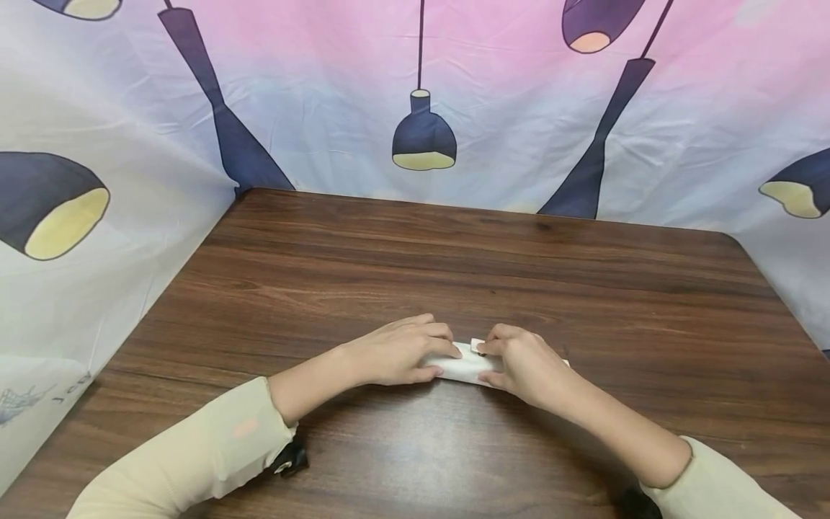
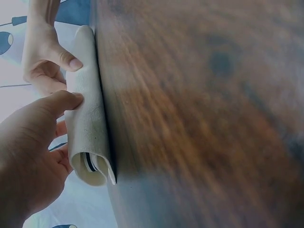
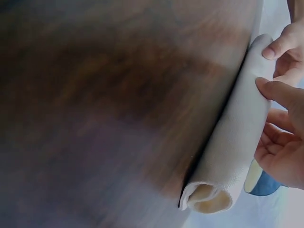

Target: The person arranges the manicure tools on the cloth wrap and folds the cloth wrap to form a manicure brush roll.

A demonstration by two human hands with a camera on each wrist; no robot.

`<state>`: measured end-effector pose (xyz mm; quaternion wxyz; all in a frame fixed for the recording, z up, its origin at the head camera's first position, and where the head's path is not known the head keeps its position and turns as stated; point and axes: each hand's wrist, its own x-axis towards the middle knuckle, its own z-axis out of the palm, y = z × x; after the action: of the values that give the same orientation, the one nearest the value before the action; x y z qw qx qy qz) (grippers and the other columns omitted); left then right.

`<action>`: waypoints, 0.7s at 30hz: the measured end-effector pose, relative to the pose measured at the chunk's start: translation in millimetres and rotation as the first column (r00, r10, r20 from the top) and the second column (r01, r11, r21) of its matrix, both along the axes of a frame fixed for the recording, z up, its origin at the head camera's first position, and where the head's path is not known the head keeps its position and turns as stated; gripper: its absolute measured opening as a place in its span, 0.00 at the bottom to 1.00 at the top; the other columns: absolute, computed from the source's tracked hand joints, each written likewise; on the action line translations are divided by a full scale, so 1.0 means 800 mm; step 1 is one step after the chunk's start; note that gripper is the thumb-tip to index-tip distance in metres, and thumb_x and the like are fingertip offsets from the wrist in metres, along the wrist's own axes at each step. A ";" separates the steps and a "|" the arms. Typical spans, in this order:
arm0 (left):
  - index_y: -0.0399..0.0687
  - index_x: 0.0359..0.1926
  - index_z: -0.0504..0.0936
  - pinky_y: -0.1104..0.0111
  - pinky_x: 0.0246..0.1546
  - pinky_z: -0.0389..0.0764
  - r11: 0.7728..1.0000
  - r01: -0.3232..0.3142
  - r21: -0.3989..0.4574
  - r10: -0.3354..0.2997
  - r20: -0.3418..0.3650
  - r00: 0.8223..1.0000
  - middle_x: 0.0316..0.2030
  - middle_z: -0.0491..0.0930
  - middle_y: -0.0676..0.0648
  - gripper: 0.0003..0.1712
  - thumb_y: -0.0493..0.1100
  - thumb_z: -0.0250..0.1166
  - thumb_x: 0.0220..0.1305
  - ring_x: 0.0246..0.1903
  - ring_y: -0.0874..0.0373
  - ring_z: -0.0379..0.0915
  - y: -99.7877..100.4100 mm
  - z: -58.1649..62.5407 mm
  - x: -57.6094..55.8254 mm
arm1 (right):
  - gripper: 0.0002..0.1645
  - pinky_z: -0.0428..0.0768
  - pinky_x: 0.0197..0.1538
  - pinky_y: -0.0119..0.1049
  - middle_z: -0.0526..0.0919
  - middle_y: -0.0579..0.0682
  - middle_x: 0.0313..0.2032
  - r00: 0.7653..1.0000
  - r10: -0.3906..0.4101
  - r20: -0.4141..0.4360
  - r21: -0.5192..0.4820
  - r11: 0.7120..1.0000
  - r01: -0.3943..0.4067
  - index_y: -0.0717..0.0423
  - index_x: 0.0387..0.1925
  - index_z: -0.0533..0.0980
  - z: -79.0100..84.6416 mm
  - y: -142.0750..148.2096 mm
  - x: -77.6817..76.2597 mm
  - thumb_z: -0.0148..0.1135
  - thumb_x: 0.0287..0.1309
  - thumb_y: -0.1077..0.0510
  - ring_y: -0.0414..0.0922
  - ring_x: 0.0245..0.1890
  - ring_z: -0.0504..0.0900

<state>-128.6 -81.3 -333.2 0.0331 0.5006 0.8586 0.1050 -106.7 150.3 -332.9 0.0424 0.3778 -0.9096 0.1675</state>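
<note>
A rolled-up white cloth (image 1: 462, 369) lies on the wooden table, running left to right under both hands. My left hand (image 1: 405, 349) grips its left part, thumb on the near side and fingers over the far side. Close by, my right hand (image 1: 528, 364) holds the roll the same way. A small white piece with a dark spot (image 1: 476, 345) shows by the right fingertips; what it is I cannot tell. In the left wrist view, the open end of the roll (image 2: 92, 123) reveals a black-striped bit (image 2: 89, 162) inside. The right wrist view shows the other end of the roll (image 3: 232, 137), hollow.
The dark brown wooden table (image 1: 389, 267) extends around the roll. Fabric printed with hanging lamps (image 1: 324, 94) stands along its back and sides. Under the left sleeve (image 1: 214, 440) a black object (image 1: 292, 458) is partly visible.
</note>
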 end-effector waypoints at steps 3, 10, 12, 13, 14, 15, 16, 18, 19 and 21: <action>0.54 0.52 0.78 0.66 0.55 0.63 1.000 0.009 0.003 -0.009 0.004 1.000 0.46 0.73 0.56 0.17 0.46 0.60 0.62 0.44 0.60 0.65 0.000 0.001 0.000 | 0.20 0.72 0.26 0.25 0.76 0.44 0.31 0.998 0.003 0.068 -0.028 1.000 -0.001 0.65 0.38 0.82 0.002 0.002 -0.001 0.74 0.41 0.58 0.35 0.24 0.72; 0.55 0.53 0.78 0.68 0.52 0.64 1.000 0.019 0.012 -0.019 0.027 0.999 0.46 0.73 0.56 0.17 0.45 0.60 0.62 0.43 0.61 0.65 0.002 0.000 0.004 | 0.19 0.70 0.25 0.26 0.75 0.42 0.31 0.995 -0.007 0.096 -0.010 1.000 0.008 0.66 0.38 0.82 0.005 0.005 0.005 0.72 0.43 0.59 0.33 0.22 0.69; 0.55 0.53 0.78 0.69 0.50 0.65 1.000 0.018 0.009 -0.018 0.024 1.000 0.46 0.73 0.57 0.17 0.46 0.60 0.62 0.43 0.61 0.64 0.003 0.000 0.005 | 0.19 0.72 0.26 0.27 0.75 0.43 0.31 0.998 -0.002 0.056 0.008 1.000 0.001 0.65 0.38 0.82 0.005 0.004 0.007 0.72 0.43 0.58 0.35 0.24 0.71; 0.55 0.53 0.78 0.70 0.49 0.66 1.000 0.018 0.006 -0.018 0.021 1.000 0.46 0.73 0.57 0.17 0.46 0.60 0.62 0.42 0.61 0.64 0.003 0.000 0.005 | 0.19 0.72 0.27 0.27 0.75 0.43 0.31 0.999 0.003 0.036 0.015 1.000 -0.003 0.65 0.38 0.82 0.005 0.003 0.008 0.72 0.43 0.58 0.36 0.25 0.72; 0.55 0.53 0.77 0.70 0.47 0.66 1.000 0.016 0.003 -0.016 0.018 1.000 0.46 0.73 0.56 0.17 0.46 0.60 0.63 0.42 0.61 0.64 0.003 0.000 0.005 | 0.19 0.73 0.27 0.28 0.75 0.44 0.31 1.000 0.005 0.019 0.021 1.000 -0.005 0.65 0.38 0.82 0.005 0.003 0.008 0.73 0.43 0.58 0.37 0.26 0.73; 0.55 0.53 0.77 0.70 0.46 0.66 1.000 0.016 0.001 -0.016 0.015 1.000 0.46 0.73 0.56 0.17 0.46 0.60 0.63 0.42 0.61 0.64 0.002 0.001 0.006 | 0.19 0.74 0.28 0.28 0.75 0.44 0.32 1.000 0.008 0.003 0.025 1.000 -0.008 0.65 0.38 0.82 0.005 0.002 0.009 0.73 0.43 0.58 0.38 0.27 0.74; 0.55 0.53 0.77 0.70 0.46 0.66 1.000 0.014 -0.003 -0.014 0.010 1.000 0.46 0.73 0.56 0.17 0.47 0.60 0.63 0.42 0.61 0.64 0.002 0.001 0.006 | 0.19 0.74 0.29 0.29 0.76 0.44 0.32 1.000 0.005 -0.009 0.030 1.000 -0.005 0.64 0.38 0.82 0.005 0.002 0.009 0.73 0.43 0.58 0.38 0.28 0.74; 0.55 0.53 0.77 0.70 0.46 0.67 1.000 0.011 -0.009 -0.011 -0.005 1.000 0.47 0.73 0.56 0.17 0.47 0.60 0.63 0.42 0.61 0.64 0.002 0.002 0.006 | 0.18 0.76 0.31 0.31 0.76 0.45 0.32 1.000 0.003 -0.028 0.030 1.000 -0.002 0.63 0.38 0.82 0.004 0.002 0.009 0.73 0.43 0.58 0.39 0.29 0.76; 0.54 0.54 0.77 0.70 0.46 0.67 1.000 0.010 -0.011 -0.010 -0.018 1.000 0.47 0.74 0.56 0.18 0.47 0.60 0.63 0.42 0.61 0.65 0.003 0.002 0.005 | 0.18 0.76 0.31 0.32 0.76 0.45 0.33 0.999 -0.001 -0.034 0.029 1.000 0.002 0.63 0.38 0.81 0.004 0.002 0.008 0.73 0.43 0.58 0.40 0.30 0.76; 0.54 0.54 0.77 0.69 0.46 0.68 1.000 0.008 -0.014 -0.008 -0.051 0.999 0.47 0.74 0.55 0.18 0.47 0.60 0.62 0.42 0.60 0.65 0.004 0.002 0.004 | 0.19 0.77 0.33 0.34 0.77 0.47 0.34 0.999 -0.008 -0.050 0.025 1.000 0.009 0.62 0.38 0.81 0.003 0.002 0.007 0.73 0.43 0.58 0.41 0.32 0.77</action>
<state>-125.1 -78.2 -331.9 0.0151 0.5063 0.8579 0.0862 -101.2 151.5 -330.2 0.0609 0.3784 -0.9120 0.1465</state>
